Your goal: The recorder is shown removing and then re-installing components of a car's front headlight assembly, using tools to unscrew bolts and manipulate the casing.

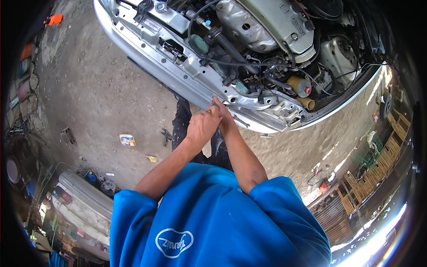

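Both of my hands meet at the front edge of a silver car (195, 89), beside its headlight area. My left hand (202, 128) is closed, its knuckles facing up, and overlaps my right hand. What its fingers hold is hidden. My right hand (223, 113) is closed too, with its fingertips against the car's front edge. A metal wrench (240, 121) sticks out past the right wrist, its jaw end showing and the rest covered by the hand. Above them lies the open engine bay, with a grey engine cover (284, 26) and a yellowish cylindrical part (299, 85).
A small white and orange container (127, 140) lies on the dirt floor to the left, near a dark metal piece (166, 137). An orange object (54, 20) rests at the far left. A loose car bumper (84, 200) sits lower left; a bamboo rack (371, 167) stands at right.
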`<state>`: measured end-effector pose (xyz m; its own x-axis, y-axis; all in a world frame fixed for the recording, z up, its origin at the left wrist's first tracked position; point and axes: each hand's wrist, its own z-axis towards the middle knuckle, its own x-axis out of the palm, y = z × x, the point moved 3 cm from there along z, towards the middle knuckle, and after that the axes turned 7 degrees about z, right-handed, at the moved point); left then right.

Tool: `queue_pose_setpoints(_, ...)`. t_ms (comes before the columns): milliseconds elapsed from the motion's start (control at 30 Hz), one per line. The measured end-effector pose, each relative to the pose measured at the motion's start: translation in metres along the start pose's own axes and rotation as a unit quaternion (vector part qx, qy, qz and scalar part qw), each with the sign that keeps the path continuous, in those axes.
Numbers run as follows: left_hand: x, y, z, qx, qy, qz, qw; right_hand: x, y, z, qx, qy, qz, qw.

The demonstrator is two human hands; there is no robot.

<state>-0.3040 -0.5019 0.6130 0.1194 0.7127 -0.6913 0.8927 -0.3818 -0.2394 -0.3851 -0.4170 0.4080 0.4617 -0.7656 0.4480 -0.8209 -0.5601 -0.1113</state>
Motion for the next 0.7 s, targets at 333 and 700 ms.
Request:
queue_pose_setpoints(333, 0.015, 0.009, 0.003, 0.052, -0.138, -0.062, 0.987, -0.005, 0.004, 0.03, -0.081, -0.095, 0.061, 0.99)
queue_pose_setpoints(700, -0.029, 0.105, -0.02, -0.123, -0.291, -0.169, 0.934, 0.058, -0.011, -0.014, -0.173, -0.045, -0.112, 0.977)
